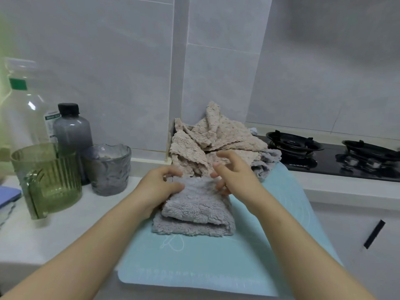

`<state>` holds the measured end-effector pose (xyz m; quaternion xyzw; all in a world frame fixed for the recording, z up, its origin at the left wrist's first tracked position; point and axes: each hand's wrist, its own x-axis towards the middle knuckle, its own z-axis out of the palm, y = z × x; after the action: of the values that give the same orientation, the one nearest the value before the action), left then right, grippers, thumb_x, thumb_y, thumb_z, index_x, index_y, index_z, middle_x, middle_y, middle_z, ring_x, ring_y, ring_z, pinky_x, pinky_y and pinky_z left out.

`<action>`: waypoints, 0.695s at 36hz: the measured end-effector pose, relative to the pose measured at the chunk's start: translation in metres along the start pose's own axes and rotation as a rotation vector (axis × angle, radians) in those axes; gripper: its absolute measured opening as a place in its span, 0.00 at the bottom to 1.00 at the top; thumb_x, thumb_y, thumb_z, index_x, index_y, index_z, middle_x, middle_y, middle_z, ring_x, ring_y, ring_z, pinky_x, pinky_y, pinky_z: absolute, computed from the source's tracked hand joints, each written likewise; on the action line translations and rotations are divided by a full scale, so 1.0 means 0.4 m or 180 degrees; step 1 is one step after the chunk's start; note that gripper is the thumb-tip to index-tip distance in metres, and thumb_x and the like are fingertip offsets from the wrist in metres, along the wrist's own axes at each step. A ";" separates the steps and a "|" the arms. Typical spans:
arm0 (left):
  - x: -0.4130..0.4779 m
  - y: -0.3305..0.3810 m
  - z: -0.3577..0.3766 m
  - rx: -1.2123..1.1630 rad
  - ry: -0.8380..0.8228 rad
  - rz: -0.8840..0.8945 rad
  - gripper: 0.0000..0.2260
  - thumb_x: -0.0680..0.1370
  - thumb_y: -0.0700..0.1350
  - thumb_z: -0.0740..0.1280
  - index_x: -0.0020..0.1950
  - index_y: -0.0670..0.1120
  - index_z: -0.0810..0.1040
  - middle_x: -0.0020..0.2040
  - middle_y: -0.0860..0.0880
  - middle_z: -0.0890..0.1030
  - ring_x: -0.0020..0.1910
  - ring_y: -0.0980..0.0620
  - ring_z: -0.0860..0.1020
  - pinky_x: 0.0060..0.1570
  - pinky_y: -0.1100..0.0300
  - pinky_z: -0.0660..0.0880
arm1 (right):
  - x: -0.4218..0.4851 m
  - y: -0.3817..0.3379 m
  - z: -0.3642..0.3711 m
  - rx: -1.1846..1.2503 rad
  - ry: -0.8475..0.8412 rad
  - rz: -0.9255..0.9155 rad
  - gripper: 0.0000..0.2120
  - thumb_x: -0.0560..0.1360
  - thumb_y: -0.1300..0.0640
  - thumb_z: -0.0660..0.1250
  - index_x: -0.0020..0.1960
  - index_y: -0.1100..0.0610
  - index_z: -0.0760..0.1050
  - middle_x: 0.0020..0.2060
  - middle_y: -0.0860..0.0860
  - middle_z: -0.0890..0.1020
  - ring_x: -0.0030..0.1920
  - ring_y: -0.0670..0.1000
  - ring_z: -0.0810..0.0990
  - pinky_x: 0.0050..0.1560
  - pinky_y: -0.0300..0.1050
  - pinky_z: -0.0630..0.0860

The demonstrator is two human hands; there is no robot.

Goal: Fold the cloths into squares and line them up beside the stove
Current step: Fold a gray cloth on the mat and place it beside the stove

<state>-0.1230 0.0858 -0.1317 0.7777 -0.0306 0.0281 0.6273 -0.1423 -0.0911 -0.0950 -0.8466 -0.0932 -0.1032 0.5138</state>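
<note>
A grey fluffy cloth (194,210) lies folded in layers on a light blue mat (201,263). My left hand (159,187) grips its far left edge, thumb on top. My right hand (234,175) hovers at the cloth's far right corner, fingers spread and loosely bent, holding nothing. Behind the hands a heap of beige cloths (213,139) leans into the wall corner, with another grey cloth (265,162) crumpled at its right. The black gas stove (337,156) sits to the right.
On the white counter at left stand a green ribbed jug (46,178), a grey glass cup (108,169), a dark bottle (72,131) and a clear bottle (21,109). A blue object (8,197) lies at the far left edge.
</note>
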 end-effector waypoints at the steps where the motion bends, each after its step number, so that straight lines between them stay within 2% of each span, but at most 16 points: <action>1: 0.002 -0.004 -0.001 0.0114 0.0008 0.0067 0.11 0.71 0.35 0.72 0.43 0.51 0.78 0.40 0.49 0.72 0.32 0.54 0.70 0.36 0.61 0.67 | -0.002 0.008 0.001 -0.0101 0.0024 -0.0036 0.14 0.79 0.53 0.60 0.64 0.51 0.69 0.43 0.52 0.80 0.35 0.47 0.76 0.40 0.43 0.72; 3: 0.003 -0.010 -0.006 0.0264 0.0016 0.0182 0.11 0.70 0.35 0.72 0.42 0.51 0.78 0.37 0.51 0.71 0.33 0.53 0.70 0.41 0.60 0.67 | -0.007 0.019 0.004 -0.0272 -0.0010 -0.0101 0.09 0.78 0.54 0.61 0.59 0.51 0.72 0.44 0.54 0.81 0.38 0.48 0.77 0.42 0.44 0.72; 5: 0.006 -0.017 -0.014 0.0529 0.0064 0.0301 0.10 0.70 0.36 0.73 0.44 0.50 0.78 0.38 0.53 0.72 0.37 0.53 0.71 0.45 0.60 0.67 | -0.014 0.028 0.010 -0.0557 -0.0218 -0.0146 0.08 0.77 0.54 0.63 0.56 0.50 0.73 0.44 0.51 0.80 0.42 0.49 0.77 0.45 0.43 0.73; 7: 0.004 -0.020 -0.024 0.0944 0.0101 0.0403 0.09 0.70 0.38 0.73 0.46 0.49 0.78 0.41 0.52 0.74 0.46 0.52 0.72 0.48 0.60 0.66 | -0.022 0.035 0.020 -0.0900 -0.0505 -0.0176 0.09 0.76 0.53 0.65 0.56 0.50 0.74 0.45 0.47 0.79 0.45 0.47 0.77 0.48 0.40 0.73; 9: -0.005 -0.011 -0.032 0.1368 0.0078 0.0423 0.11 0.71 0.42 0.73 0.52 0.49 0.77 0.47 0.50 0.75 0.51 0.50 0.73 0.49 0.60 0.67 | -0.032 0.037 0.025 -0.1027 -0.0624 -0.0257 0.09 0.76 0.53 0.66 0.55 0.51 0.76 0.44 0.46 0.80 0.46 0.46 0.76 0.45 0.35 0.71; 11: -0.015 0.006 -0.042 0.1938 0.0223 0.0524 0.17 0.73 0.45 0.70 0.61 0.50 0.74 0.56 0.50 0.75 0.53 0.48 0.75 0.52 0.58 0.69 | -0.038 0.032 0.022 -0.1090 -0.0448 -0.0389 0.08 0.76 0.53 0.64 0.55 0.51 0.77 0.44 0.44 0.79 0.45 0.45 0.76 0.42 0.31 0.69; 13: -0.033 0.039 -0.045 0.2224 0.0651 0.0873 0.18 0.76 0.46 0.65 0.66 0.51 0.70 0.64 0.49 0.72 0.58 0.48 0.74 0.56 0.56 0.68 | -0.038 0.027 0.017 -0.1151 -0.0165 -0.0488 0.10 0.78 0.55 0.61 0.57 0.52 0.76 0.46 0.44 0.78 0.47 0.45 0.74 0.44 0.37 0.68; 14: -0.042 0.058 -0.041 0.2134 0.0763 0.1050 0.18 0.78 0.46 0.63 0.67 0.51 0.69 0.66 0.49 0.71 0.61 0.49 0.72 0.58 0.57 0.67 | -0.037 0.026 0.019 -0.1195 -0.0107 -0.0531 0.11 0.79 0.55 0.60 0.59 0.52 0.76 0.49 0.46 0.78 0.49 0.46 0.74 0.47 0.39 0.67; 16: -0.056 0.085 -0.017 0.1893 0.0449 0.1197 0.18 0.80 0.46 0.58 0.70 0.51 0.67 0.69 0.51 0.69 0.66 0.51 0.69 0.61 0.59 0.64 | -0.034 0.033 0.035 -0.1405 -0.0253 -0.0596 0.14 0.79 0.56 0.58 0.63 0.55 0.73 0.56 0.50 0.78 0.57 0.49 0.74 0.56 0.43 0.69; 18: -0.064 0.084 0.021 0.2191 -0.0177 0.1174 0.20 0.81 0.46 0.56 0.73 0.49 0.62 0.73 0.50 0.64 0.70 0.52 0.64 0.66 0.61 0.60 | -0.033 0.052 0.058 -0.1662 -0.0501 -0.0542 0.14 0.79 0.57 0.57 0.63 0.58 0.71 0.59 0.53 0.77 0.61 0.53 0.73 0.61 0.49 0.68; 22: -0.050 0.020 0.054 0.3257 -0.0723 0.0923 0.22 0.81 0.50 0.52 0.74 0.47 0.56 0.75 0.48 0.59 0.73 0.52 0.58 0.71 0.55 0.54 | -0.038 0.071 0.070 -0.1922 -0.0795 -0.0361 0.19 0.81 0.56 0.52 0.70 0.60 0.62 0.70 0.54 0.66 0.71 0.51 0.61 0.68 0.43 0.58; 25: -0.054 -0.014 0.034 0.3540 -0.0853 0.0642 0.23 0.82 0.51 0.48 0.76 0.50 0.50 0.77 0.53 0.50 0.76 0.56 0.48 0.73 0.55 0.45 | -0.043 0.072 0.076 -0.1996 -0.0859 -0.0350 0.21 0.82 0.55 0.51 0.73 0.60 0.57 0.74 0.53 0.59 0.74 0.49 0.56 0.70 0.41 0.53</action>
<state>-0.1440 0.0741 -0.1419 0.9803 -0.1642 0.0009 0.1093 -0.1490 -0.0778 -0.1379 -0.9630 -0.1695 -0.0415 0.2054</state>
